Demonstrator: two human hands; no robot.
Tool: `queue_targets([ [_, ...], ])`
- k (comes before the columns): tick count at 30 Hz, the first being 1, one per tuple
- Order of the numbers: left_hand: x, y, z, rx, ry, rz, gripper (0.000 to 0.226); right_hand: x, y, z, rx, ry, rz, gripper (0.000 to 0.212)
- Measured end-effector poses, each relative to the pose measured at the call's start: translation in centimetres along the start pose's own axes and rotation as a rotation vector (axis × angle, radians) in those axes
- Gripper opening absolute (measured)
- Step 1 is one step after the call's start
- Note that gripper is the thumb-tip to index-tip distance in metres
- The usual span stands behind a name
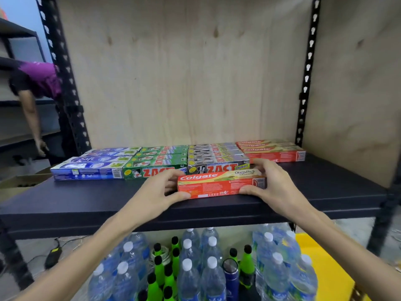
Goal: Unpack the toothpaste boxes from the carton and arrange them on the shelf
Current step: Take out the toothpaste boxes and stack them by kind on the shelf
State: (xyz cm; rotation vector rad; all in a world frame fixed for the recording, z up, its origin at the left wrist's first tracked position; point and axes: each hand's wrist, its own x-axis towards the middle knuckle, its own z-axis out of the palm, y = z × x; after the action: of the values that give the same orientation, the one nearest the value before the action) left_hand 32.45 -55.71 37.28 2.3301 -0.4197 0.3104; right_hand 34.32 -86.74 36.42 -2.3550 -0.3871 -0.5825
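Note:
A red Colgate toothpaste box [219,186] lies lengthwise near the front of the dark shelf board [86,198]. My left hand [161,190] grips its left end and my right hand [268,181] grips its right end. Behind it, rows of boxes lie on the shelf: blue boxes [89,169] at the left, green Zact boxes [152,164], silver Zact boxes [217,159], and red Colgate boxes [273,151] at the right. The carton is not clearly in view.
Plywood [195,72] backs the shelf between black slotted uprights [306,79]. Below stand several water bottles [191,270] and green bottles [171,279]. Another person [36,92] bends at the far left. A yellow surface [321,257] lies at the lower right.

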Motion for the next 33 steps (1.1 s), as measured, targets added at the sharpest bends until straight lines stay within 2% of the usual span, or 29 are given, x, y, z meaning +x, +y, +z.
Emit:
queue_targets([
  [3, 1.6, 2.1, 2.6, 0.052, -0.008, 0.066, 0.054, -0.4, 2.4, -2.7, -0.022, 0.003, 0.052, 0.097],
  [9, 5.8, 6.3, 8.8, 0.279, 0.075, 0.262, 0.071, -0.1, 8.1, -7.9, -0.062, 0.017, 0.167, 0.088],
  [13, 9.2, 8.9, 12.4, 0.422, 0.127, 0.336, 0.07, 0.8, 11.8, -9.8, -0.084, 0.069, 0.249, 0.085],
  [18, 12.7, 10.8, 14.8, 0.572, 0.139, 0.318, 0.069, 3.7, 15.0, -10.3, -0.111, 0.085, 0.312, 0.089],
  [25, 15.4, 10.2, 16.3, 0.586, 0.208, 0.14, 0.068, 6.9, 16.5, -9.1, -0.096, 0.076, 0.24, 0.093],
  [30, 16.3, 9.7, 16.3, 0.598, 0.308, 0.118, 0.07, 8.4, 17.3, -8.3, -0.045, -0.013, 0.232, 0.11],
  [33, 16.8, 9.4, 16.3, 0.593, 0.281, 0.042, 0.072, 9.0, 17.8, -8.2, -0.048, -0.023, 0.249, 0.119],
])
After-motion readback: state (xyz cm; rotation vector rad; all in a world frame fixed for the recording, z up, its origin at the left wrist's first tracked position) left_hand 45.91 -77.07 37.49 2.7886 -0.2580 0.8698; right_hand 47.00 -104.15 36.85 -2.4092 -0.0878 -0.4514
